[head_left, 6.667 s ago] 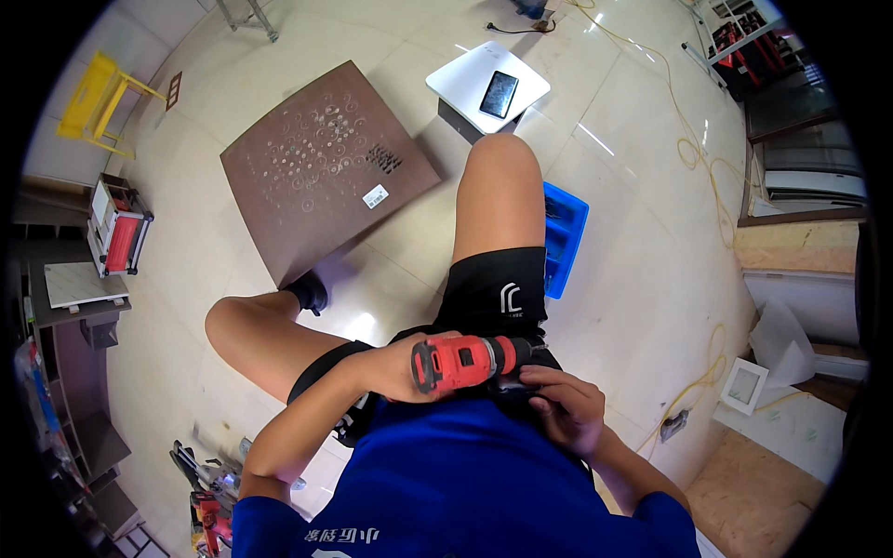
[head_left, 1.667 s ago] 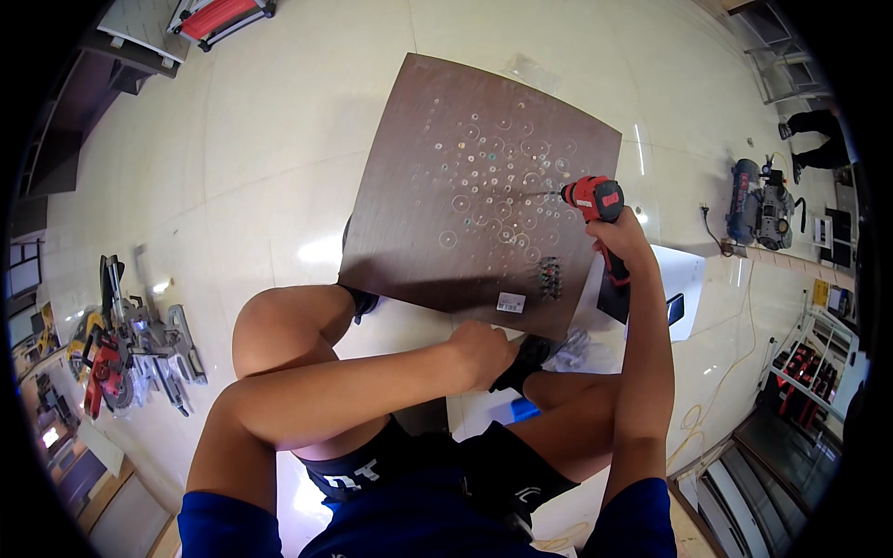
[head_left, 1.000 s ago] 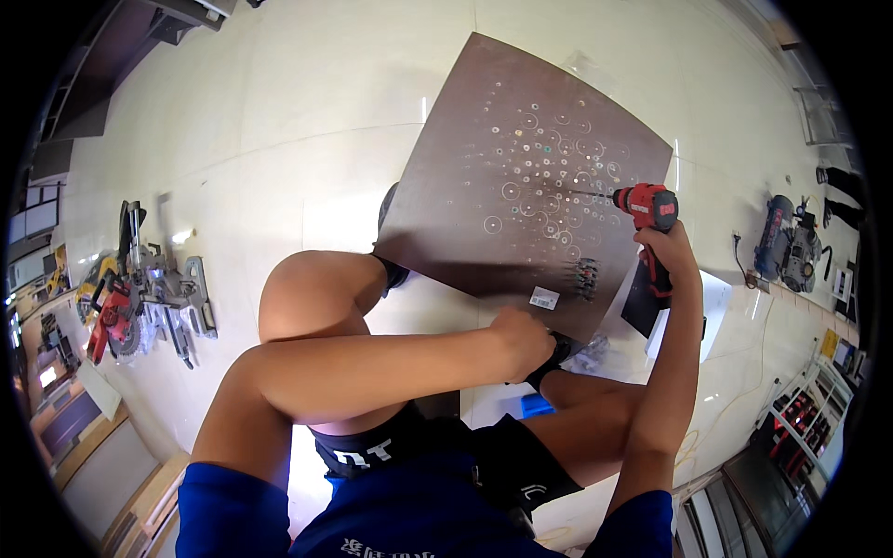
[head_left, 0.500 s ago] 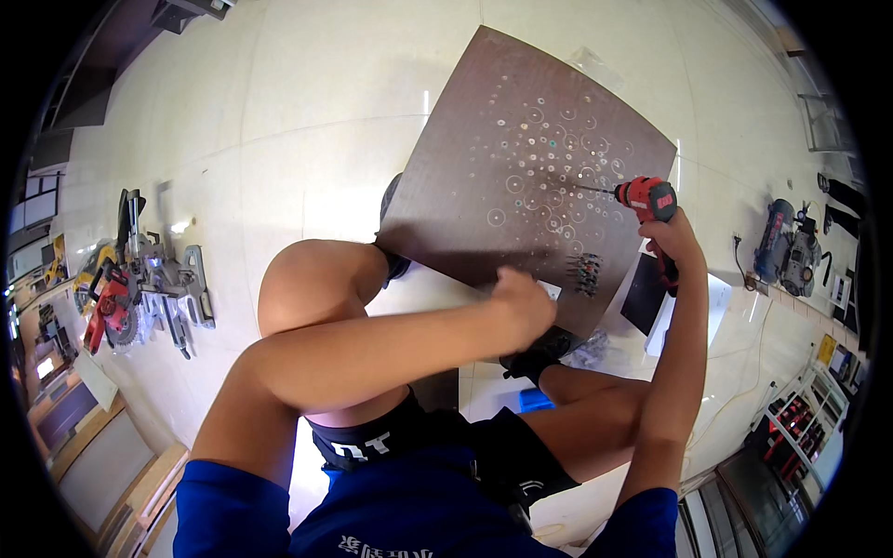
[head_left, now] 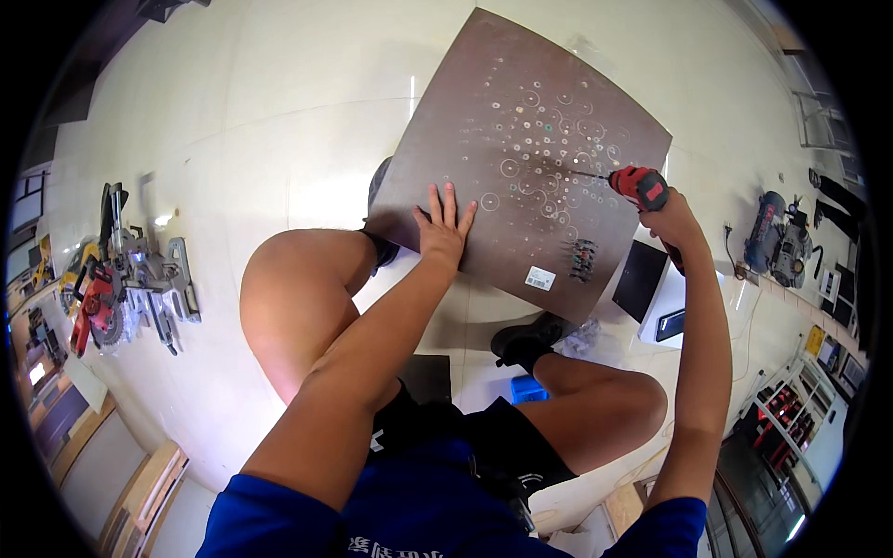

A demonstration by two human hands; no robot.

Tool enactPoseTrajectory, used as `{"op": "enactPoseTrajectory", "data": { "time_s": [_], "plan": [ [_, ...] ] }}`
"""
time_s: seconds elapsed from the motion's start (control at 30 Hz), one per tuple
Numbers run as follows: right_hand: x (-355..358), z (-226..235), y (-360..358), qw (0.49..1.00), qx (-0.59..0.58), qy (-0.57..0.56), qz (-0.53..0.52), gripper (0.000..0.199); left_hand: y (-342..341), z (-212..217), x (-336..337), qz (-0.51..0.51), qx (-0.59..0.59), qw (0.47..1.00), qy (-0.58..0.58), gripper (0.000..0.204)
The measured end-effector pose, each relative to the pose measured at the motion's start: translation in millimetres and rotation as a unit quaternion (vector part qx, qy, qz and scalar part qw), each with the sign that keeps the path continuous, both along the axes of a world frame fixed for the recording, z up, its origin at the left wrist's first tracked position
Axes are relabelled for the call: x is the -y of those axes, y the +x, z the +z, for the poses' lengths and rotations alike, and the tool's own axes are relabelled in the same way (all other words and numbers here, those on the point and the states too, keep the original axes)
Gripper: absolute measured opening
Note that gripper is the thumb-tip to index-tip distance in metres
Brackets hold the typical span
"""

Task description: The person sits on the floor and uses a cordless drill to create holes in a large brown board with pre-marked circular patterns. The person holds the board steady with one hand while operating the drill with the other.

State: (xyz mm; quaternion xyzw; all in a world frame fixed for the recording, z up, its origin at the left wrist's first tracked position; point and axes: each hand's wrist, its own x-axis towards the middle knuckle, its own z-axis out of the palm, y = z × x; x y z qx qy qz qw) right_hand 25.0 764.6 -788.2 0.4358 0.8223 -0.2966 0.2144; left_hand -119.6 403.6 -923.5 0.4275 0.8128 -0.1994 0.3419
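My right hand (head_left: 672,219) grips a red and black cordless drill (head_left: 640,188) at the right side of a brown board (head_left: 419,158). A long thin bit (head_left: 589,174) points left from the drill over the board; whether its tip touches the surface I cannot tell. Drilled holes and ring-shaped cuts cover the board's middle. My left hand (head_left: 444,232) lies on the board's near left part, fingers spread. Near the board's front edge are a white label (head_left: 539,278) and a row of several small drill bits (head_left: 582,260).
A red miter saw (head_left: 98,302) stands on the tiled floor at the left. Right of the board lie a black flat panel (head_left: 640,282) and a phone (head_left: 670,324). A blue object (head_left: 527,389) is near my shoe (head_left: 530,337). An air compressor (head_left: 777,237) stands far right.
My left hand has moved from above the near edge, left and forward, onto the board. The drill stays in my right hand at nearly the same spot. The view has shifted slightly.
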Motion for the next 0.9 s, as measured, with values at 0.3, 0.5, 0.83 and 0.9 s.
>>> {"op": "enactPoseTrajectory", "data": {
  "time_s": [0.3, 0.5, 0.83, 0.9],
  "plan": [
    [-15, 14, -15, 0.999, 0.002, -0.041, 0.021, 0.02, 3, -13, 4, -0.016, -0.025, 0.999, -0.016, 0.131],
    [-36, 13, -29, 0.99, 0.053, -0.043, 0.12, 0.021, 4, -13, 0, -0.005, -0.017, 0.999, -0.031, 0.099],
    [-24, 30, -27, 0.988, 0.017, -0.029, 0.151, 0.018, 2, -8, 1, 0.002, -0.005, 0.999, -0.041, 0.094],
    [-33, 22, -18, 0.987, 0.002, -0.019, 0.161, 0.019, 4, -13, 3, -0.008, -0.022, 0.999, -0.025, 0.106]
  ]
}}
